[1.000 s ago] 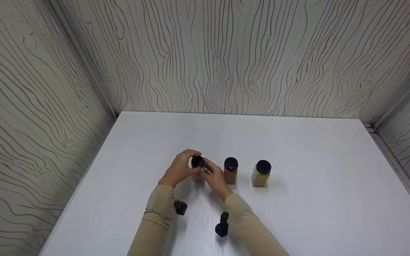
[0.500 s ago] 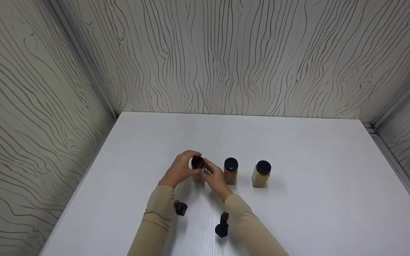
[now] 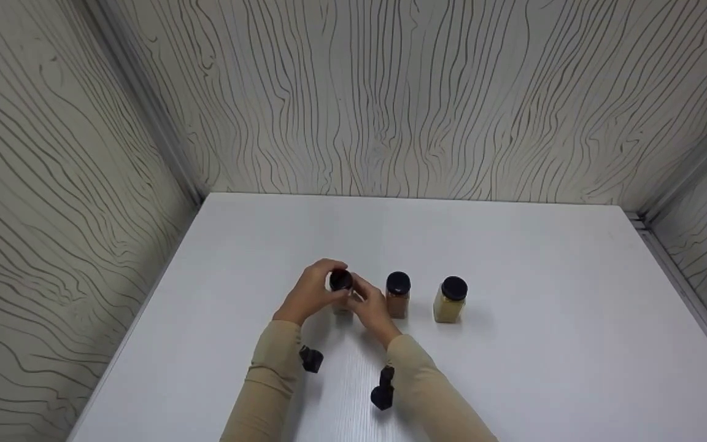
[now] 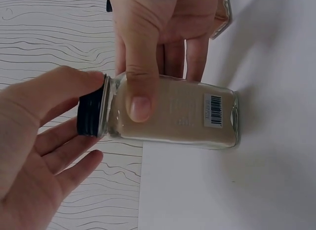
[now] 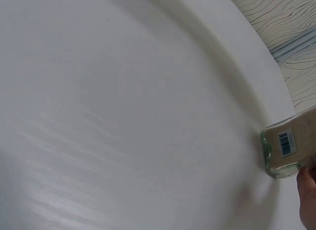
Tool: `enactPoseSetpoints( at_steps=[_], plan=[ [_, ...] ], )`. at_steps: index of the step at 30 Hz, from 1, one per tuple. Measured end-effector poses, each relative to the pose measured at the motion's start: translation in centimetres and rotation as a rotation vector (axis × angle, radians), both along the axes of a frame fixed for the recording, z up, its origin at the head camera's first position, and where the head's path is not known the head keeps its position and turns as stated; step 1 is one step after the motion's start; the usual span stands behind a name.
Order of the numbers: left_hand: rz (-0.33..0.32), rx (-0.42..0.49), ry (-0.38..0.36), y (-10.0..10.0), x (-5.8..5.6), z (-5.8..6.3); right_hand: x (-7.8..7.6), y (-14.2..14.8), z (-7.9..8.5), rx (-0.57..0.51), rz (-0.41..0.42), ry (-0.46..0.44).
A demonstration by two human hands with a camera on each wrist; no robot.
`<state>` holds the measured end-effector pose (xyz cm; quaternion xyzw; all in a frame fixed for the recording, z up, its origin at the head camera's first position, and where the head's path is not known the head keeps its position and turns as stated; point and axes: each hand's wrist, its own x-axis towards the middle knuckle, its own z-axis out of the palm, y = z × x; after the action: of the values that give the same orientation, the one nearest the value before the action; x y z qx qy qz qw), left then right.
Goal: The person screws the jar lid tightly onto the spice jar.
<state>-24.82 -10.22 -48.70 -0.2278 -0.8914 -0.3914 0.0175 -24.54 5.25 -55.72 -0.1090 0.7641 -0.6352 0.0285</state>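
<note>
An upright glass spice jar [image 4: 177, 116] with beige powder inside has a black lid [image 4: 90, 114] on its neck and a barcode label low on one side. My left hand [image 3: 307, 293] grips the lid, thumb at the near side and fingers at the far side. Lower down, my right hand [image 3: 373, 307] holds the glass body from the right; its thumb lies across the side in the left wrist view. The right wrist view catches only the jar's base and part of the thumb at its right edge. The base is close over the white table [image 3: 544, 276].
To the right stand two more black-capped jars, one with reddish-brown contents [image 3: 397, 304] close by my right hand and one with yellow contents [image 3: 448, 310] farther right. Wood-grain panels [image 3: 359, 104] rise behind and beside the table. Black camera mounts [image 3: 311, 359] jut from both wrists.
</note>
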Motion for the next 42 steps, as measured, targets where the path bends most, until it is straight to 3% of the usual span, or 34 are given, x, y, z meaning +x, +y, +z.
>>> enactPoseSetpoints(
  at_steps=[7,15,27,34,42],
  plan=[
    [0.001,-0.001,-0.023,0.11,0.01,0.0,0.12,0.05,0.09,-0.033,0.006,-0.024],
    [0.015,-0.006,-0.021,0.04,0.02,0.08,-0.06,-0.06,0.06,-0.001,-0.002,0.021],
    [0.017,0.002,-0.029,-0.01,0.05,0.07,-0.04,-0.03,0.03,-0.034,-0.002,-0.011],
    [-0.011,-0.008,0.002,-0.02,0.15,-0.07,0.09,0.07,0.07,-0.003,-0.002,-0.028],
    [0.014,-0.004,-0.008,-0.16,0.21,-0.1,0.14,-0.02,-0.04,-0.017,-0.016,0.009]
  ],
)
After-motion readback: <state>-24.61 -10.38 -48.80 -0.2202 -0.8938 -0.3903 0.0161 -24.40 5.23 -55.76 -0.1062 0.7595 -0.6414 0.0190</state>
